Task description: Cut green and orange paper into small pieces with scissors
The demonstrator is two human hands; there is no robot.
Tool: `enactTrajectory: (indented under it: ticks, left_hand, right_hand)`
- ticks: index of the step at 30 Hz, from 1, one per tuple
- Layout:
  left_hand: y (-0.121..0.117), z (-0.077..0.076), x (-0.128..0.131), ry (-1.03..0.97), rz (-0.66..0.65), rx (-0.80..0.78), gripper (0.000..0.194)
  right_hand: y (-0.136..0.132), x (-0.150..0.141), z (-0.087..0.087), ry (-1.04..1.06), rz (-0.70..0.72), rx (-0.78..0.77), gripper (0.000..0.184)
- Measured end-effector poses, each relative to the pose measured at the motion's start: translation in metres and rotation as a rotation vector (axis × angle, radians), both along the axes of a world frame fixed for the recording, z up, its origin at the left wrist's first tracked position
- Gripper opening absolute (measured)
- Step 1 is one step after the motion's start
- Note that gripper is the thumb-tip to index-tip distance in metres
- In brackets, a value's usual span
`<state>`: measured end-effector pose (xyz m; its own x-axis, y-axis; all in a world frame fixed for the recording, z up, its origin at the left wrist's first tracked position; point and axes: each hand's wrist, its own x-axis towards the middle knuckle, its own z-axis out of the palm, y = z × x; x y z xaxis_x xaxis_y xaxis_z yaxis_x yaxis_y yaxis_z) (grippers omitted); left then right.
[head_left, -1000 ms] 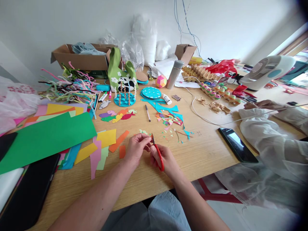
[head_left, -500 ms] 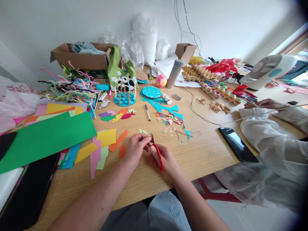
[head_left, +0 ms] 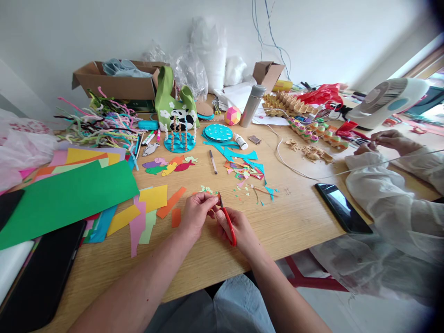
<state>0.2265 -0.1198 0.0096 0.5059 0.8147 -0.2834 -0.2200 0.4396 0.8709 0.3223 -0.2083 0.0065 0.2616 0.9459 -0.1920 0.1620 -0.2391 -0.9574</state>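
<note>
My right hand (head_left: 239,227) is closed around the red-handled scissors (head_left: 229,226), whose blades point up and away from me. Beside the blade tips, my left hand (head_left: 198,210) pinches a small piece of orange paper (head_left: 218,196), mostly hidden by the fingers. Just beyond the hands lie tiny pale green paper scraps (head_left: 207,189). An orange paper rectangle (head_left: 176,217) and an orange strip (head_left: 176,202) rest left of my left hand. Farther back are several coloured paper fish (head_left: 169,167) and a pen (head_left: 212,162).
Coloured paper sheets (head_left: 69,199) cover the left side. Mixed scraps (head_left: 244,170), a glue bottle (head_left: 240,141) and a grey flask (head_left: 252,106) stand or lie ahead. A phone (head_left: 342,208), a white cable (head_left: 294,171) and a co-worker's hands (head_left: 391,141) are at right.
My hands, the scissors and the paper look almost unmoved. At right, the co-worker's hands have risen slightly and come more into sight.
</note>
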Motion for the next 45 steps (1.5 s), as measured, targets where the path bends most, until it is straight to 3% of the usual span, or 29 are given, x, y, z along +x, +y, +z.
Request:
enactTrajectory:
  ticks: [25,45]
  left_hand:
    - [0.0003,0.0028,0.0009,0.041,-0.008,-0.021,0.016]
    - [0.0001,0.0033,0.0000,0.000,-0.106,-0.022,0.017]
  right_hand:
    - [-0.0002,-0.0036,-0.0003,-0.003,-0.031,0.021,0.050]
    - [-0.0025,-0.0043,-0.0002,0.085,-0.149,0.037,0.053]
